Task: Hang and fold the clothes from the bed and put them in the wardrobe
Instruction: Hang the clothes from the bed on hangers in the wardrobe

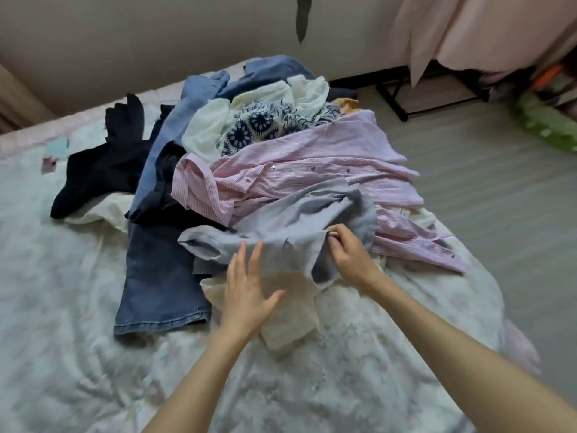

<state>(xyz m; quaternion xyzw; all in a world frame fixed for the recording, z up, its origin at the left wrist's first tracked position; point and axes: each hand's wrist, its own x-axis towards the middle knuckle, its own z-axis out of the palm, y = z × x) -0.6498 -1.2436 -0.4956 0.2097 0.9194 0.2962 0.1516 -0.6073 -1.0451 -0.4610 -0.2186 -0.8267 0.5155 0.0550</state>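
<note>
Bedspread (93, 339) nearest, floral, rumpled. Left hand (246, 289) spread flat, fingers straight, over cream cloth (290, 320). Right hand (349, 251) pinching edge of grey shirt (281, 226) at near end of pile. Jeans (159, 282) beside; pink striped shirt (312, 170) behind. Judgement: sorting barely begun, nothing visibly folded or hung. Wardrobe not in view; lower garments hidden under pile.

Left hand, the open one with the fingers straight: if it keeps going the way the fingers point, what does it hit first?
Most likely the grey shirt. The left hand points up the bed at its near edge, fingertips already at or over the cloth; depth is unclear.
</note>
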